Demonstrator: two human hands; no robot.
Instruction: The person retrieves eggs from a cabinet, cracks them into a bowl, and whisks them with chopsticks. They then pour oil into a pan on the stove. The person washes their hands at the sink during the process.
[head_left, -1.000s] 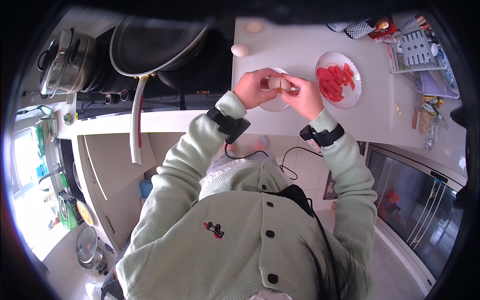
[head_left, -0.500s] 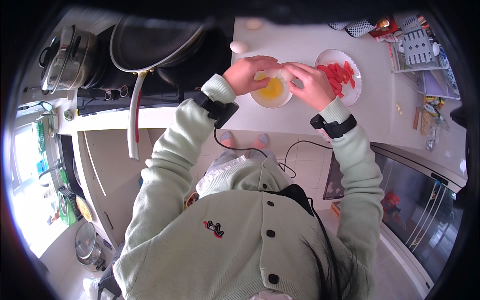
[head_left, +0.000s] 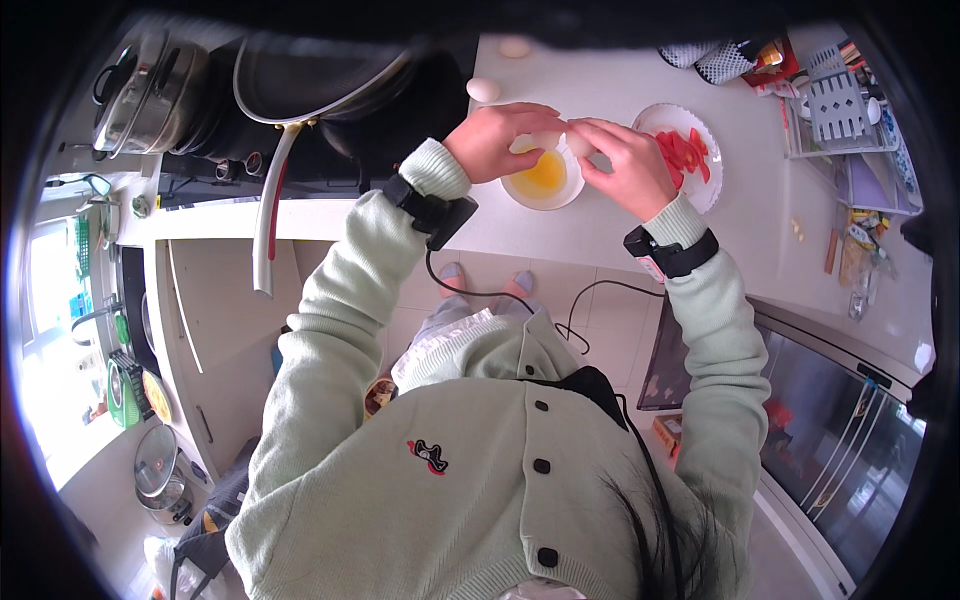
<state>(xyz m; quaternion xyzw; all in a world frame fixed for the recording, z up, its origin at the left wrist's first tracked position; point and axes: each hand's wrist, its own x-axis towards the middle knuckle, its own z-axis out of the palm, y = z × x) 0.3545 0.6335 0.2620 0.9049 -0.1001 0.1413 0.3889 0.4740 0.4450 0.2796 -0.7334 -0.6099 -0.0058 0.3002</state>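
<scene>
Raw egg (head_left: 543, 174) was yellow, bowl (head_left: 540, 204) white. Eggshell (head_left: 578, 145) looked pale, maybe pinkish, mostly covered. Whole egg (head_left: 483, 90) was pinkish white. Tomato pieces (head_left: 690, 156) were red, plate (head_left: 660, 117) white. Pan (head_left: 310, 85) was dark inside; handle (head_left: 264, 225) was light grey with red stripe (head_left: 278, 190). Sweater (head_left: 440, 525) was pale green, buttons (head_left: 542, 466) black, patch (head_left: 428, 456) black and red. Counter (head_left: 600, 80) was whitish.

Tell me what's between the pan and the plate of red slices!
The head view shows a whole egg, plus left hand and right hand holding eggshell above a bowl.

Pale eggshell pieces (head_left: 581, 145) above a round white bowl (head_left: 572, 184), raw yellow egg (head_left: 543, 176) inside.
</scene>
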